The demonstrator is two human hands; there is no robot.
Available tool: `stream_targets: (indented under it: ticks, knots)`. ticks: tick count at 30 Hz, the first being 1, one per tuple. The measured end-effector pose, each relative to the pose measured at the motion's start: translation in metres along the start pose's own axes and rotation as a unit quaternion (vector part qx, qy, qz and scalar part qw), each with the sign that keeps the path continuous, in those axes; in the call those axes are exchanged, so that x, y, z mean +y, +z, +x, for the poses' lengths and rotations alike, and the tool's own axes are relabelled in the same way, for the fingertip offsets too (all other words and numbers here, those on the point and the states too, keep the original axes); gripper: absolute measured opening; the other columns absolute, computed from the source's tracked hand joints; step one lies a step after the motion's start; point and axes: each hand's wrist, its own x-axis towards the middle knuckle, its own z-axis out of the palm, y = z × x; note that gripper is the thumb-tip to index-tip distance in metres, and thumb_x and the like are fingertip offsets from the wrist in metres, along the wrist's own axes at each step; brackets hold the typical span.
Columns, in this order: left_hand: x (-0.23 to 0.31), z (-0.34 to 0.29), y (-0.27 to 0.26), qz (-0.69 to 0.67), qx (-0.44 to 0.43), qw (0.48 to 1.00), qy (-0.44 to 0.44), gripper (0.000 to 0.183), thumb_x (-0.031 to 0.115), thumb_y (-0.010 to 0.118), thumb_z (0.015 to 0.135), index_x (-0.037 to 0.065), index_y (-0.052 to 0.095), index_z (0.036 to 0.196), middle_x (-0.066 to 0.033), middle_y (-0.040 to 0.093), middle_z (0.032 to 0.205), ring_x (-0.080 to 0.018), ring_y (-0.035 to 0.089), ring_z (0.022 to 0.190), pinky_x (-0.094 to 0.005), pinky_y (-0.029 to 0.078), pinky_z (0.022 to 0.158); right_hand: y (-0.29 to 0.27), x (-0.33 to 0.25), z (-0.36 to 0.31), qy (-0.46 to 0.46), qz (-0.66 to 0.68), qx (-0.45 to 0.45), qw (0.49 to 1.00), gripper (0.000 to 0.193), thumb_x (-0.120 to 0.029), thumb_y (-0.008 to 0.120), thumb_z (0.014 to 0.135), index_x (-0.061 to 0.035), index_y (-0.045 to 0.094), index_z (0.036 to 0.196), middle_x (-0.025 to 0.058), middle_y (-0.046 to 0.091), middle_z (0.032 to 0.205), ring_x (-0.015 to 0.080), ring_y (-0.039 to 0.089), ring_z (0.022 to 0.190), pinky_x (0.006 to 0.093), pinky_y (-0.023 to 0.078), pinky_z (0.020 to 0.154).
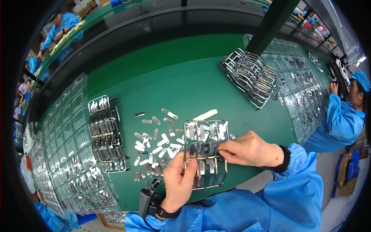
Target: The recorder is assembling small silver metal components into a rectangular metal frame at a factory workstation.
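Note:
My left hand [178,179] grips a wire hanging rack [205,157] by its left side, thumb in front, holding it up over the green tabletop. Rows of small flat metal pieces [202,167] sit on the rack's bars, some shiny, others dark. At the rack's right edge, the fingertips of my right hand [251,149] are pinched together; whatever is between them is too small or hidden to name. Loose silvery metal pieces [155,150] lie scattered on the table beside and behind the rack.
A stack of loaded racks [106,133] lies to the left, beside clear plastic trays [69,154]. More racks [251,75] are piled at the back right near a dark post [272,27]. Further clear trays [295,77] line the right side, where a co-worker [342,112] sits.

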Motion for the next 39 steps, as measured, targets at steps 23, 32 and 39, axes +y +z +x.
stream_targets:
  ticks: [23, 32, 39]
  knots:
    - [0.012, 0.017, 0.051, 0.106, -0.002, 0.989, 0.106, 0.015, 0.011, 0.055, 0.091, 0.000, 0.053, 0.101, -0.0094, 0.058, 0.062, -0.0197, 0.060, 0.051, -0.0307, 0.045, 0.048, -0.015, 0.027, -0.019, -0.036, -0.167, 0.141, 0.975, 0.014, -0.009, 0.067, 0.076, -0.0058, 0.063, 0.089, 0.0036, 0.054, 0.053, 0.0197, 0.056, 0.045, 0.0317, 0.043, 0.041]
    - [0.007, 0.014, 0.050, 0.142, -0.019, 0.982, 0.121, 0.018, 0.012, 0.056, 0.090, 0.002, 0.055, 0.105, -0.0105, 0.060, 0.065, -0.0219, 0.061, 0.053, -0.0306, 0.047, 0.050, -0.043, 0.018, -0.019, 0.015, -0.103, -0.053, 0.993, 0.008, -0.011, 0.061, 0.083, -0.0065, 0.058, 0.089, 0.0086, 0.051, 0.049, 0.0268, 0.055, 0.044, 0.0376, 0.043, 0.042]
    - [0.011, 0.014, 0.053, 0.068, -0.014, 0.995, 0.065, 0.017, 0.012, 0.054, 0.091, 0.001, 0.053, 0.104, -0.0102, 0.060, 0.067, -0.0189, 0.061, 0.056, -0.0308, 0.046, 0.052, -0.017, 0.013, -0.025, -0.002, -0.277, 0.054, 0.959, 0.025, -0.010, 0.062, 0.072, -0.0070, 0.060, 0.096, 0.0022, 0.052, 0.052, 0.0181, 0.057, 0.047, 0.0335, 0.044, 0.045]
